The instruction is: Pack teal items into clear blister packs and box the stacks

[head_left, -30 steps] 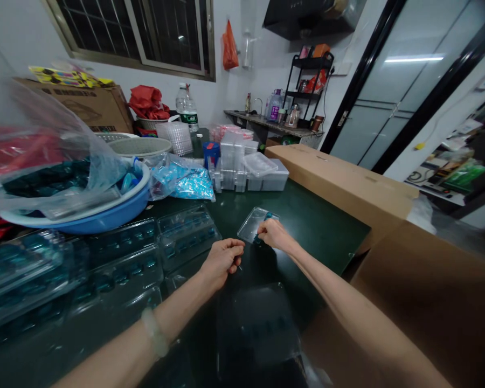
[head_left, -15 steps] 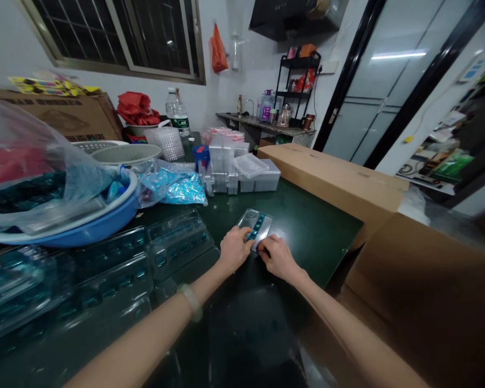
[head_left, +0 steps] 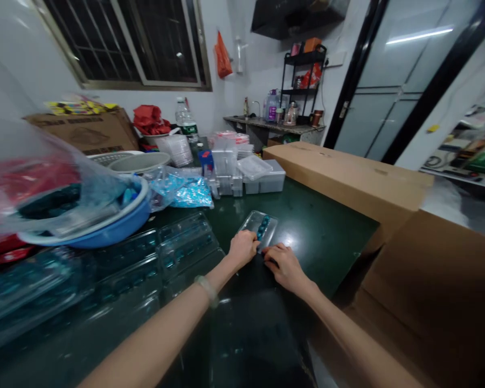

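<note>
Clear plastic blister tray [head_left: 253, 222] lies flat on the dark green tabletop [head_left: 327, 237], centre of frame, with a row of teal moulded pieces [head_left: 262, 227] along its right side. Left hand [head_left: 242, 249], wearing a pale bangle [head_left: 207, 291], rests at the tray's near edge: fingers curled and close together, tips on the plastic, no clear pinch. Right hand [head_left: 286, 267] has moved from the tray's side to just below its near right corner: fingers slightly spread, tips beside the corner; contact cannot be told. The tray now sits between the hands, with both near its lower edge.

Edges: stacked clear blister trays [head_left: 186, 249] lie just left of the left hand. Open tabletop extends right of the tray to a long cardboard box [head_left: 347, 183]. Clear plastic storage boxes [head_left: 263, 183] stand beyond, upper centre.
</note>
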Demonstrator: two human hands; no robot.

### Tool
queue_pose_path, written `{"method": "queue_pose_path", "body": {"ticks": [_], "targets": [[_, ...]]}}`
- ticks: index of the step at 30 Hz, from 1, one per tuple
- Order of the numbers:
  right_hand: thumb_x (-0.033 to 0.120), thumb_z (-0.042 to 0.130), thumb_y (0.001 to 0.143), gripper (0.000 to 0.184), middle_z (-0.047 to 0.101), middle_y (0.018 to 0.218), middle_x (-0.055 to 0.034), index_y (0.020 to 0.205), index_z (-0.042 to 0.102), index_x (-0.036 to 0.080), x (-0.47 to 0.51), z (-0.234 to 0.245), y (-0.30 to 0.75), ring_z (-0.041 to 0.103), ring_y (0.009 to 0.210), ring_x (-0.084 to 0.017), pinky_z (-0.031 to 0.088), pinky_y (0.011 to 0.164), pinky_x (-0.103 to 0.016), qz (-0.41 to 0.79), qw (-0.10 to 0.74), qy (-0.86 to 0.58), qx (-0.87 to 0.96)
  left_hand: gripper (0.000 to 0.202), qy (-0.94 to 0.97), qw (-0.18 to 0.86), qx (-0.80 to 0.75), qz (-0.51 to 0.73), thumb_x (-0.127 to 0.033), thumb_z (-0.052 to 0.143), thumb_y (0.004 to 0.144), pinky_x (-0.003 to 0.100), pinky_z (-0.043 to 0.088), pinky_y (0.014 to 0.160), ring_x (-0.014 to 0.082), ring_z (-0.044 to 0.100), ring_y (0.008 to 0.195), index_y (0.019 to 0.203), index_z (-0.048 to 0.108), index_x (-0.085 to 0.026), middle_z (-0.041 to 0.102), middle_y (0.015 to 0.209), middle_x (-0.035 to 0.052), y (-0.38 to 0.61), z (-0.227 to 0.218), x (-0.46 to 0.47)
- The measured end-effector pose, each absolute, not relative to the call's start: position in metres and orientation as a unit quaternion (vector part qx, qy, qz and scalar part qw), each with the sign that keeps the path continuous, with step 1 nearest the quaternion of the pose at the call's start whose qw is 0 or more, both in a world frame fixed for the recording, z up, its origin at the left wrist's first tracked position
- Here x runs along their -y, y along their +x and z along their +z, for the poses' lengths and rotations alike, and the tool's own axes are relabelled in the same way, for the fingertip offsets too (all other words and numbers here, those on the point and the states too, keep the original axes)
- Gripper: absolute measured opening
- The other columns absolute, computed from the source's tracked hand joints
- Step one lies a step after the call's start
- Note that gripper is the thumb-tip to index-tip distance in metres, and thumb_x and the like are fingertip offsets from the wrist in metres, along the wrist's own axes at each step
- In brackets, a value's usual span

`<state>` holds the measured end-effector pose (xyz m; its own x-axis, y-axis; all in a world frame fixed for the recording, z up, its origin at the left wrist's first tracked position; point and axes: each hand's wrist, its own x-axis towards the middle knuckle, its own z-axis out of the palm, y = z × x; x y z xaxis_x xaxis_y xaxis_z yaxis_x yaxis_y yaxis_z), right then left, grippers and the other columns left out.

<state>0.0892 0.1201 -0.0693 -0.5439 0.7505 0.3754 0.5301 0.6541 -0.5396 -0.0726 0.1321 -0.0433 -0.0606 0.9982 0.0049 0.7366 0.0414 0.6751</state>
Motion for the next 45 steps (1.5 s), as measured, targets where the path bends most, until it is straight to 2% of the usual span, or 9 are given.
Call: {"method": "queue_pose_path", "body": {"ticks": [3, 6, 10, 18, 24, 34, 36, 40, 45], "targets": [[0.01, 0.048, 0.076, 0.014, 0.061, 0.096, -0.0051, 0.075, 0.06, 0.018, -0.125, -0.068, 0.094, 0.053, 0.089, -0.016, 0.038, 0.078, -0.029, 0.21, 0.332, -0.355, 0.848, 0.015, 0.593, 0.293, -0.677, 0.323, -0.027, 0.061, 0.071, 0.037, 0.039, 0.081, 0.0177, 0.054, 0.086, 0.078, 0.059, -0.014, 0.06, 0.08, 0.0028, -0.073, -0.032, -0.129], [0.019, 0.048, 0.079, 0.013, 0.061, 0.094, -0.0061, 0.078, 0.062, 0.018, -0.122, -0.06, 0.097, 0.056, 0.085, -0.016, 0.041, 0.073, -0.027, 0.276, 0.384, -0.355, 0.806, 0.02, 0.518, 0.353, -0.664, 0.407, -0.026, 0.052, 0.075, 0.032, 0.043, 0.075, 0.0185, 0.055, 0.089, 0.091, 0.057, -0.016, 0.059, 0.088, 0.0061, -0.071, -0.018, -0.115], [0.026, 0.052, 0.079, 0.012, 0.062, 0.075, -0.0015, 0.078, 0.062, 0.019, -0.095, -0.042, 0.088, 0.056, 0.069, -0.015, 0.042, 0.063, -0.024, 0.358, 0.394, -0.361, 0.766, 0.027, 0.419, 0.518, -0.589, 0.457, -0.019, 0.042, 0.074, 0.032, 0.047, 0.056, 0.0191, 0.06, 0.068, 0.094, 0.056, -0.009, 0.06, 0.081, 0.0111, -0.072, -0.008, -0.069], [0.014, 0.049, 0.077, 0.014, 0.056, 0.068, -0.0001, 0.068, 0.058, 0.019, -0.041, -0.027, 0.032, 0.053, 0.065, -0.013, 0.04, 0.059, -0.023, 0.361, 0.327, -0.305, 0.819, 0.034, 0.276, 0.699, -0.406, 0.52, -0.003, 0.046, 0.058, 0.038, 0.047, 0.068, 0.0245, 0.063, 0.072, 0.089, 0.059, -0.004, 0.063, 0.083, 0.0163, -0.112, 0.0, 0.023], [0.017, 0.042, 0.083, 0.022, 0.059, 0.087, -0.0037, 0.093, 0.061, 0.022, -0.025, -0.006, 0.009, 0.056, 0.079, -0.014, 0.044, 0.069, -0.025, 0.409, 0.342, -0.225, 0.815, 0.042, 0.22, 0.691, -0.364, 0.584, 0.006, 0.042, 0.055, 0.038, 0.045, 0.074, 0.0292, 0.06, 0.087, 0.093, 0.059, -0.003, 0.062, 0.092, 0.0179, -0.152, 0.009, 0.047], [0.027, 0.053, 0.079, 0.013, 0.061, 0.077, -0.0018, 0.088, 0.059, 0.019, -0.019, -0.017, 0.012, 0.056, 0.067, -0.014, 0.045, 0.06, -0.025, 0.481, 0.323, -0.289, 0.762, 0.035, 0.241, 0.66, -0.373, 0.606, 0.004, 0.051, 0.066, 0.032, 0.046, 0.079, 0.0278, 0.058, 0.095, 0.099, 0.055, -0.005, 0.059, 0.098, 0.0158, -0.182, 0.019, 0.078], [0.027, 0.054, 0.078, 0.01, 0.059, 0.074, -0.0014, 0.08, 0.058, 0.018, -0.017, -0.016, 0.008, 0.055, 0.066, -0.014, 0.044, 0.059, -0.024, 0.48, 0.332, -0.292, 0.757, 0.028, 0.262, 0.636, -0.391, 0.611, -0.003, 0.054, 0.071, 0.03, 0.049, 0.072, 0.0263, 0.06, 0.09, 0.099, 0.054, -0.006, 0.06, 0.096, 0.0155, -0.182, 0.02, 0.081], [0.025, 0.052, 0.079, 0.01, 0.056, 0.067, 0.0003, 0.072, 0.056, 0.018, -0.006, -0.008, -0.001, 0.053, 0.063, -0.013, 0.042, 0.059, -0.023, 0.454, 0.348, -0.287, 0.768, 0.023, 0.318, 0.602, -0.431, 0.592, -0.024, 0.054, 0.078, 0.023, 0.047, 0.043, 0.0215, 0.064, 0.063, 0.094, 0.056, -0.008, 0.061, 0.08, 0.0119, -0.18, 0.021, 0.088], [0.019, 0.049, 0.08, 0.012, 0.057, 0.078, -0.0001, 0.089, 0.056, 0.021, 0.011, 0.002, -0.015, 0.054, 0.069, -0.012, 0.042, 0.062, -0.022, 0.409, 0.363, -0.232, 0.805, 0.029, 0.29, 0.612, -0.446, 0.585, -0.036, 0.051, 0.079, 0.015, 0.034, 0.03, 0.0124, 0.057, 0.046, 0.084, 0.06, -0.009, 0.058, 0.067, 0.0063, -0.175, 0.019, 0.093]]}}
